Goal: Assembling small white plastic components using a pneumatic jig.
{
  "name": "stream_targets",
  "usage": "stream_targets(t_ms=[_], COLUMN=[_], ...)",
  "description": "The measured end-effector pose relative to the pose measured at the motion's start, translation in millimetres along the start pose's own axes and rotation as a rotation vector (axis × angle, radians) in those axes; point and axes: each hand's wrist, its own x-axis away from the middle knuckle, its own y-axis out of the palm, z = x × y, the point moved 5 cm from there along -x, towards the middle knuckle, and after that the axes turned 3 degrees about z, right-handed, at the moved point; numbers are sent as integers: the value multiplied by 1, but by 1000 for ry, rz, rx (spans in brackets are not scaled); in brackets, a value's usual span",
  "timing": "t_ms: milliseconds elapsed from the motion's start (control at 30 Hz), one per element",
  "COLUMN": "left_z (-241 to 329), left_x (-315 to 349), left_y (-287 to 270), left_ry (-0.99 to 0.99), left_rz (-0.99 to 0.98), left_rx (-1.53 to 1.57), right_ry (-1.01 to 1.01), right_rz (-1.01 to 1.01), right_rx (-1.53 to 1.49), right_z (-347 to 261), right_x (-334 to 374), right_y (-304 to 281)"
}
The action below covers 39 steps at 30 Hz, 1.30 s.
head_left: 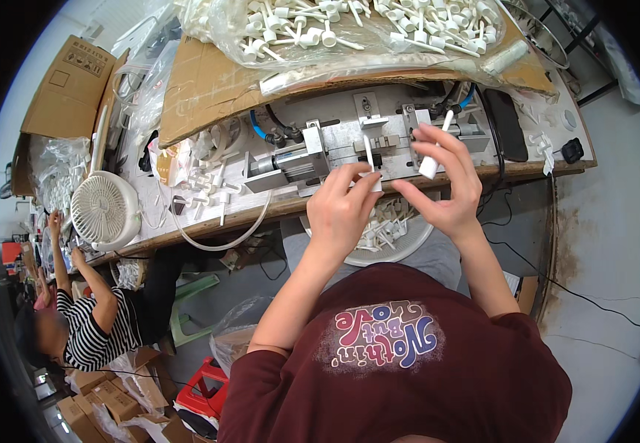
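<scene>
My left hand (343, 208) pinches a small white plastic pump part (369, 156) with a thin tube, held upright just in front of the grey metal press fixture (349, 144) on the bench. Just to its right, my right hand (445, 177) grips another white pump part (432, 159), its tube pointing up toward the fixture's right block. Below both hands, on my lap, a round white basin (390, 236) holds several finished white parts.
A clear bag of white pump heads (349, 29) lies on cardboard behind the fixture. A white fan (104, 210) stands at the bench's left end, and a black phone (506, 125) lies to the right. A person in a striped shirt (98, 325) sits at the left, among boxes.
</scene>
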Motion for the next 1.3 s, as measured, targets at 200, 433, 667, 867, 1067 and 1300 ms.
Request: stream_targets(t_ms=[200,433,667,867,1067,1300], left_z=[-8,-14,-15,-14,-50,-88], left_x=[-3,-14,-16,-68,-148,-188], left_y=[25,27,24,-20,-31,14], left_ry=[75,62,38,-42,299,115], left_rz=[-63,-132,-147,-41,377,173], left_rx=[-187,-180,-110,84,-297,-402], right_ry=[61,76,79,43,-140,-231], right_rz=[33,-118,-173,-249,-360,-481], right_rx=[-142,66,89,157,295,505], right_z=[18,9,10,16,18,23], right_x=[16,13,16,25,28,21], right_y=[5,6,4,7,33,64])
